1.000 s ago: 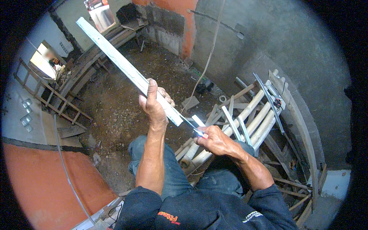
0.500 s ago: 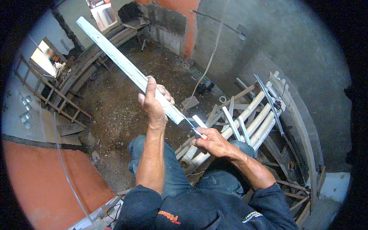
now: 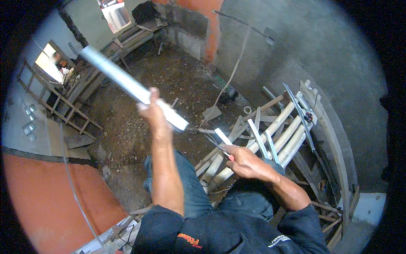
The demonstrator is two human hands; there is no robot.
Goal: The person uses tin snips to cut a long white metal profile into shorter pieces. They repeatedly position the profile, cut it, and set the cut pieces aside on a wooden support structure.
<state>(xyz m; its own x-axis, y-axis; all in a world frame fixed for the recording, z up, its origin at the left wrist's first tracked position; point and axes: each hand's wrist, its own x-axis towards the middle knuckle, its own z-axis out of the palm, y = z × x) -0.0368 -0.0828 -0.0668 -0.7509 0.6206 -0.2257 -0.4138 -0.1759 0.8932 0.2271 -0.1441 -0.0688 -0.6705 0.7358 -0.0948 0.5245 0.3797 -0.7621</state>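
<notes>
Left hand (image 3: 157, 111): raised in front of the person, grip closed around a long pale metal strip (image 3: 127, 84); the picture is blurred here.
Metal strip: slants from the upper left, near the window opening (image 3: 115, 13), down to a cut end just right of the left hand, above the dirt floor (image 3: 139, 139).
Right hand (image 3: 247, 163): lower and to the right, grip closed on a small tool with a red handle (image 3: 225, 153) whose thin dark blades point up and to the left; what kind of tool it is cannot be told for sure.
Short metal piece (image 3: 223, 136): a pale, flat offcut just above the tool's blades; whether it touches them cannot be told.
Gap: the strip's cut end and the tool are apart, with bare floor showing between them.
Pale poles (image 3: 277, 131): a bundle of round lengths lying side by side on the floor right of the right hand, with other metal strips (image 3: 258, 144) lying across them.
Legs: the person's knees in blue trousers (image 3: 194, 194) sit below both hands.
Wooden ladder (image 3: 55, 99): lies at the floor's left edge, along the wall.
Cable (image 3: 230, 78): a light cord runs down the grey wall to the floor.
</notes>
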